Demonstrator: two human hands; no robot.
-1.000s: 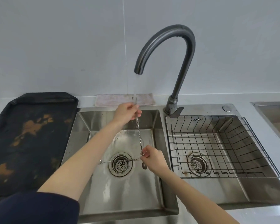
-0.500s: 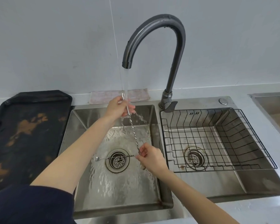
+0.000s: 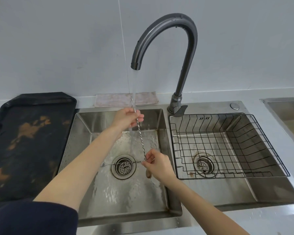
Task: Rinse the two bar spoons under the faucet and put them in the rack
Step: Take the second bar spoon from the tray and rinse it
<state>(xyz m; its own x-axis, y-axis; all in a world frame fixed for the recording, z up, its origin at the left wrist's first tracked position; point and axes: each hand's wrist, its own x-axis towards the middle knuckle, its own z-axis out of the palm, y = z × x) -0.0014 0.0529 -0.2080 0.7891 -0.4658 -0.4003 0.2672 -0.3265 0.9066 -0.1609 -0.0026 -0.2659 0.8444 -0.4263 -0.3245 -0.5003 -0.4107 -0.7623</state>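
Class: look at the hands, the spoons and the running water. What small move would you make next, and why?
Probably slide the upright bar spoon up through the stream: the left hand holds its top under the faucet, while its bowl by the right hand sits outside the water.

Counting around the faucet (image 3: pixel 166 41), just one of those. Two bar spoons are sitting under its spout: the upright bar spoon (image 3: pixel 140 135) and the sideways bar spoon (image 3: pixel 124 164). Two hands are working them, left hand (image 3: pixel 126 118) and right hand (image 3: pixel 157 164). Two basins are flanking the faucet: left basin (image 3: pixel 85 126) and right basin (image 3: pixel 270 189), each showing one drain. One wire rack (image 3: pixel 227 146) is sitting right of the faucet, one black tray (image 3: pixel 29 143) far left, one cloth (image 3: pixel 112 100) behind.
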